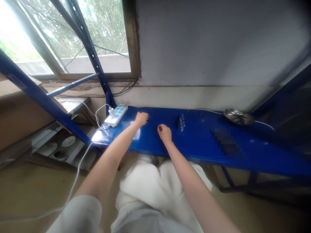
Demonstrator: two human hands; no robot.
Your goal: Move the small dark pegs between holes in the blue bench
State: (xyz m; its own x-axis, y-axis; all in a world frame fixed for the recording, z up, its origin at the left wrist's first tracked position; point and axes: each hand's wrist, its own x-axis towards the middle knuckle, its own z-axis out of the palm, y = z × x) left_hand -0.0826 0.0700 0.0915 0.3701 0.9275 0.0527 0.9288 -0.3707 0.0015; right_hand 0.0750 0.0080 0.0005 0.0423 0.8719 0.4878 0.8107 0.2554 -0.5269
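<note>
Two hands: both above the blue bench (194, 147), well apart from each other.
Left hand (142, 119): fingers bent inward, dark spot at the tips; cannot tell whether they pinch anything.
Right hand (166, 133): fingers curled, thumb near index, reddish-dark spot between; grip on an object unclear.
Clear pieces (182, 122): small, in a row beside a black block (178, 122), at the right hand's 2 o'clock.
Power strip (117, 115): left hand's 9 o'clock, white plug (111, 112) in it.
Metal dish (238, 116): further off, toward 3 o'clock from the right hand.
Risk, pieces: a rightward knuckle brush could scatter them.
Risk, cord (79, 168): left arm could snag it, dragging the strip.
</note>
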